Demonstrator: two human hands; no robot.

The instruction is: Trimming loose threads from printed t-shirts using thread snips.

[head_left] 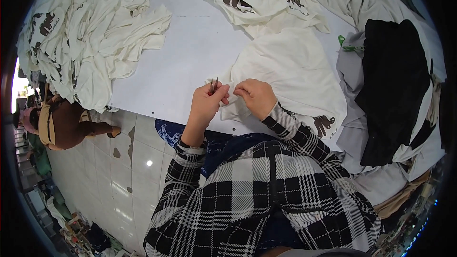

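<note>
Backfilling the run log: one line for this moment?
left hand: holds snips, blades pointing away | right hand: pinched, contents unclear | white garment: on table | white pile: table's left

Two bare hands (205, 103) (259, 98), one pair of dark metal snips (212, 89)
There are two heaps of cream printed cloth garments (95, 38) (264, 7), one large black cloth (395, 85) and one brown-clad person (66, 123).

My left hand (205, 103) holds pointed snips (212, 88), tips apart. My right hand (258, 98), fingertips pinched, is positioned just beside it. A cream garment (293, 69) lies on the white table (171, 71).
</note>
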